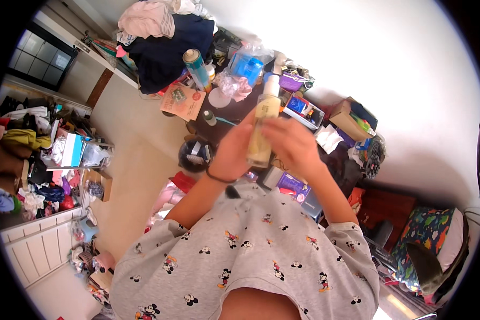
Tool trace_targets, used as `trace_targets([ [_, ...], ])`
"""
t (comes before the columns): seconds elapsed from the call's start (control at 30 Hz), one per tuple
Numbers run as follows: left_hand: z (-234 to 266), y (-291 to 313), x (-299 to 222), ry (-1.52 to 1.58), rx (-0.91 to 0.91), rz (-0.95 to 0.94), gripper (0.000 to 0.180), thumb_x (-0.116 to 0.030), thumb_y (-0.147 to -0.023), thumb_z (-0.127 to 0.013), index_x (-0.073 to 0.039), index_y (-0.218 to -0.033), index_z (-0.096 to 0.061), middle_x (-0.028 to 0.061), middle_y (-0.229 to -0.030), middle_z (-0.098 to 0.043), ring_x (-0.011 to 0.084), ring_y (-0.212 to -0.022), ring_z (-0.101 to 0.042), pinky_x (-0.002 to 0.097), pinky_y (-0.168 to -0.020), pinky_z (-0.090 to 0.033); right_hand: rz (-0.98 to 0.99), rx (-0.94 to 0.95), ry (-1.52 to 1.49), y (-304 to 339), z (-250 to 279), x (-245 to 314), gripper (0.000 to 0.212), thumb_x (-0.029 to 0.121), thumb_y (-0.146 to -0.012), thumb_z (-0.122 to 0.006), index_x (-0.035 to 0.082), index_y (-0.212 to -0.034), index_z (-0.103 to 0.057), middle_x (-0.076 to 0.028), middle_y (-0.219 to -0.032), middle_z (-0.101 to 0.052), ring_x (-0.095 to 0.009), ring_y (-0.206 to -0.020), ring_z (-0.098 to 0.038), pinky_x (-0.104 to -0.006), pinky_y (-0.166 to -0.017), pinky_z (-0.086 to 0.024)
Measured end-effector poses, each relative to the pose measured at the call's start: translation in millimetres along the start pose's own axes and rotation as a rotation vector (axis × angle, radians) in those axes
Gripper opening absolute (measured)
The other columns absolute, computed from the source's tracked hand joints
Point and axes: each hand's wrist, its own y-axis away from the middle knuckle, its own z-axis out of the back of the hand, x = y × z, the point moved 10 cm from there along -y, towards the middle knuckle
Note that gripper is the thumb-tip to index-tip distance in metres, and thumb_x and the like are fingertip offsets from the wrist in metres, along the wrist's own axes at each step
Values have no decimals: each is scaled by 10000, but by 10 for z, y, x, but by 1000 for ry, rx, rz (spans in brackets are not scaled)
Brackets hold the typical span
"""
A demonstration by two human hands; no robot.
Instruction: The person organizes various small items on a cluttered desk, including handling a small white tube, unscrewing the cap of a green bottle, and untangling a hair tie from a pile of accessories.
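A clear bottle (260, 136) of pale yellow liquid, topped with a white cap, stands nearly upright between my hands in front of my chest. My left hand (233, 149) is closed around its left side, and a dark band circles that wrist. From the other side my right hand (293, 146) bends its fingers over the bottle's front and right edge; they are slightly blurred. Beyond my hands, on the dark tabletop (230, 111), stand a small dark bottle with a pale cap (209, 117) and a tall teal spray can (197, 69).
A brown paper packet (183, 103) lies at the table's left. Behind are a blue container in plastic (246, 68) and a purple box (292, 81). An open cardboard box (346, 118) stands at right. Below the table's left edge is a black bin (195, 154). Crowded shelves (85, 168) line the left.
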Motion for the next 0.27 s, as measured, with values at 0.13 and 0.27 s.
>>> trace_targets([
  [0.13, -83, -28, -35, -201, -5, -80, 621, -291, -1000, -468, -68, -1518, -209, 119, -1421, -449, 191, -1264, -490, 341, -1027, -429, -121, -86, -77, 38, 51, -78, 331, -37, -774, -646, 67, -1088, -637, -113, -1121, -651, -295, -878, -637, -373, -749, -525],
  [0.27, 11, -8, -107, -338, -4, -42, 729, -412, -969, -535, -61, -1523, -215, 84, -1494, -376, 213, -1341, -408, 324, -1102, -334, 178, 195, -120, 169, -211, 400, 399, 67, -787, -680, 112, -1181, -634, -126, -1224, -617, -312, -942, -642, -357, -838, -533],
])
